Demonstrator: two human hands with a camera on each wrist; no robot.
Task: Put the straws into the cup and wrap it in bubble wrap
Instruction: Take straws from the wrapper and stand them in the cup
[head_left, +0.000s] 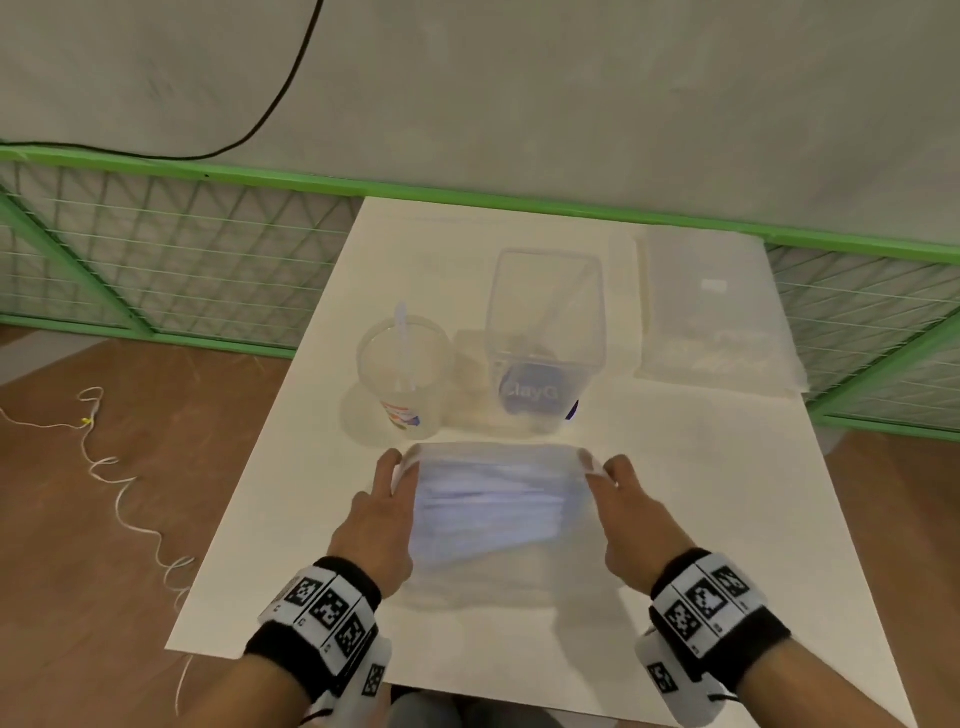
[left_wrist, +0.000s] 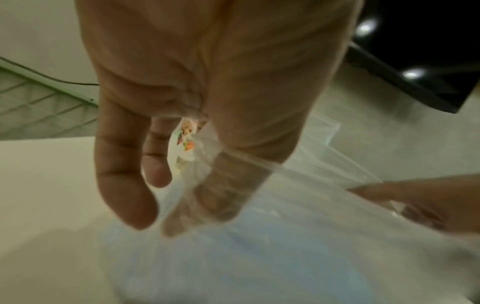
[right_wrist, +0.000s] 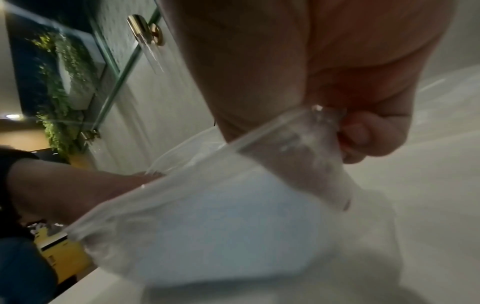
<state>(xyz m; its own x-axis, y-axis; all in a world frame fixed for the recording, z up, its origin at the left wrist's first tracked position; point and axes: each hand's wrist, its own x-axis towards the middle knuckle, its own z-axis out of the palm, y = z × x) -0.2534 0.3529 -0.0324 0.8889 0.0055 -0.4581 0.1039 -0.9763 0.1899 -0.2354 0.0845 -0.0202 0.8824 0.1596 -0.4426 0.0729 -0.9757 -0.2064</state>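
- The left hand (head_left: 379, 525) pinches the left edge of the bubble wrap sheet (head_left: 488, 499); its grip holds the sheet between thumb and fingers.
- The right hand (head_left: 631, 525) pinches the right edge the same way.
- The sheet hangs blurred above the bench (head_left: 675, 467).
- Behind it stands the clear cup (head_left: 402, 374) with a straw (head_left: 402, 343) inside, beside a clear container (head_left: 545, 338).

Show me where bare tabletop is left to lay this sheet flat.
Bare white table lies near you, under and beside the clear bubble wrap sheet, up to the front edge. Farther back is crowded: clear plastic cup, square clear container, flat plastic stack.
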